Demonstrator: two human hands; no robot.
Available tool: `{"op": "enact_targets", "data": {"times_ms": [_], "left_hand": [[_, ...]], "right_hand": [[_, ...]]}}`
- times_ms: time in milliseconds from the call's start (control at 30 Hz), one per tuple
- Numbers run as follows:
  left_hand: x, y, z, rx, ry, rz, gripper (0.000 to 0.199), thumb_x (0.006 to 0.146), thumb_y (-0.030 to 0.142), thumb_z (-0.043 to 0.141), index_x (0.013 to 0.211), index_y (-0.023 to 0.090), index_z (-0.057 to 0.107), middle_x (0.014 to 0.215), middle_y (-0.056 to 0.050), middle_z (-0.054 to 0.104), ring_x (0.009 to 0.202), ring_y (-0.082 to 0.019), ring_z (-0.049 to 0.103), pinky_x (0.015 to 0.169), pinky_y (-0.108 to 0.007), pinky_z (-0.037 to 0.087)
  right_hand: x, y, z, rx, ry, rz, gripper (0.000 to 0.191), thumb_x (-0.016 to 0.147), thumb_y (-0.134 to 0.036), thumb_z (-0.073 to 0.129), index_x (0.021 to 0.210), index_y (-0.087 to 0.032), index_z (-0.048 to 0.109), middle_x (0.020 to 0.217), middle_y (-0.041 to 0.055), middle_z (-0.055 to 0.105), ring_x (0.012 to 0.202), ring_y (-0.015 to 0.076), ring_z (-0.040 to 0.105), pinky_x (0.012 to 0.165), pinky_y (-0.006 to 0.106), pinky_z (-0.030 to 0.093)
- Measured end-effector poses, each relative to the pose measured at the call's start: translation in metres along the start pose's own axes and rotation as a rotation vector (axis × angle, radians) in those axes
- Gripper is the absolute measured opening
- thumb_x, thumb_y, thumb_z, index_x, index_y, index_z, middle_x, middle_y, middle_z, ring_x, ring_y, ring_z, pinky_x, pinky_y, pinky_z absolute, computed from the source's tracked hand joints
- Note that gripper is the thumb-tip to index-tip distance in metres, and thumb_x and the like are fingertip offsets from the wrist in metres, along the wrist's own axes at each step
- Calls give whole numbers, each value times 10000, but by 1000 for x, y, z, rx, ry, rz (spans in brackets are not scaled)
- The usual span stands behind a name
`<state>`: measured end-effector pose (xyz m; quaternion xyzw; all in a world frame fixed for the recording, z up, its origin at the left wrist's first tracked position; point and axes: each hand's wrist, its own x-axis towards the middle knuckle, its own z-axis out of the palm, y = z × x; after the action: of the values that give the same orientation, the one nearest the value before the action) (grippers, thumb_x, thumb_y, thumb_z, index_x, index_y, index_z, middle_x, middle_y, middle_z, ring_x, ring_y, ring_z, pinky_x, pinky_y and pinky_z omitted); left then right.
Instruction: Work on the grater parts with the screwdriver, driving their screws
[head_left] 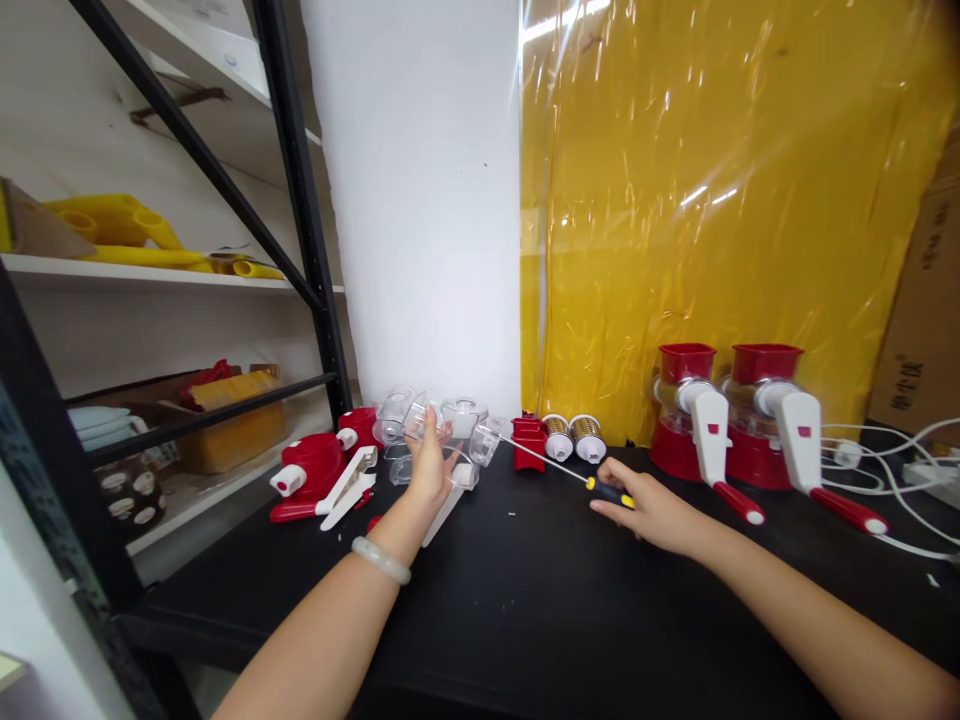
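Note:
My left hand [427, 462], a pale bangle on its wrist, grips a clear plastic housing [486, 444] just above the black table. Held in my right hand [637, 505] is a screwdriver [551, 462] with a black and yellow handle. Its long shaft points left, and the tip is at the open end of the housing; whether it touches a screw is too small to tell. More clear plastic parts [396, 415] lie behind and beside my left hand. A white crank handle [444, 515] shows under it, partly hidden by my forearm.
Red bases [311, 462] and another white crank handle [352, 485] lie at the left. A red hopper piece [529, 445] and two grater drums [571, 440] stand at the back. Two assembled rotary graters [765, 420] and white cables [892, 460] occupy the right. A black-framed shelf [304, 200] borders the left.

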<state>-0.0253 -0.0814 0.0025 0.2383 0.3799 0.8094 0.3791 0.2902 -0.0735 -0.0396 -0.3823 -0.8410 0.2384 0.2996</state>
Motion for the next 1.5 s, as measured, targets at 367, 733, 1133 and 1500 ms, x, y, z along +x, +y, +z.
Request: {"op": "enact_targets", "data": {"times_ms": [367,733,1133,1500], "left_hand": [[0,4,-1,-5,39,14,523,843,579,640,1252,347,413,1453,-63,493,1307,-239,534,999,-436,507],[1,-1,-1,-8,4,3,535,819,572,673,1243,348,437,1466,-55,476,1312,-247,529,1011,-468,505],[0,2,-1,-45,23,-18,555,798,559,703,1242,337,457,1402,-63,535,1280,-237,564,918,-384,568],[-1,3,-1,-14,26,-8,537,805,595,678,1222,348,446,1474,-45,475,1304,-240,542,974,-426,535]], "right_hand": [[5,12,-3,-6,92,-85,205,830,-403,621,929,-229,583,915,39,623,853,216,593,815,362,470],[2,10,-3,254,-49,134,408,869,-525,552,1140,-225,498,717,-10,621,590,168,568,590,314,463],[4,9,-5,46,157,-25,304,746,-469,714,898,-237,589,907,26,592,835,218,618,756,384,538],[4,2,-7,281,-40,151,527,826,-683,545,993,-188,621,717,23,636,607,155,560,566,283,435]]}}
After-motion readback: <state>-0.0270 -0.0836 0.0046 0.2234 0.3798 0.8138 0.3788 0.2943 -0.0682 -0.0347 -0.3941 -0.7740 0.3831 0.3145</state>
